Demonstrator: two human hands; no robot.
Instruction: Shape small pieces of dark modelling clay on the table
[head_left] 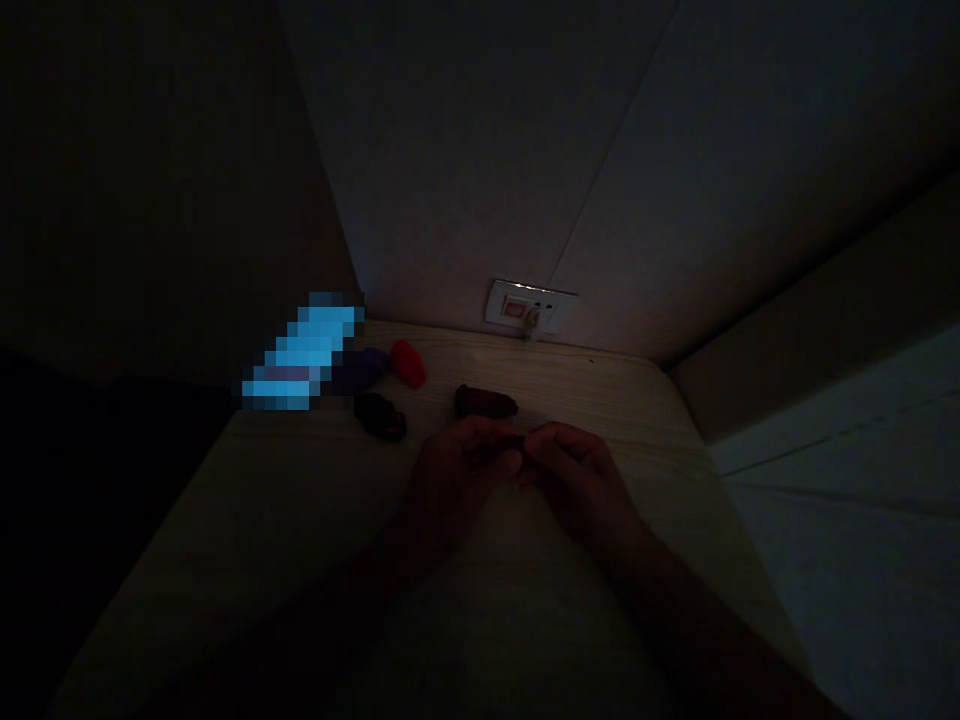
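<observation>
In dim light, my left hand (469, 465) and my right hand (574, 465) meet above the wooden tabletop. Fingers and thumbs of both are pinched around one small dark piece (517, 445), mostly hidden, whose kind I cannot make out. Just beyond my fingertips lies a dark reddish-brown elongated lump (486, 402). A black lump (380, 416) with a few reddish spots rests left of my left hand. Behind it are a bright red lump (408, 363) and a purple lump (364, 369), side by side.
A pixelated, glowing light-blue oblong (304, 350) stands at the tabletop's left edge. The pale wooden tabletop (300, 520) backs against a wall with a switch and socket plate (555, 308). Something is plugged in there. A ledge-like panel (817, 310) runs along the right.
</observation>
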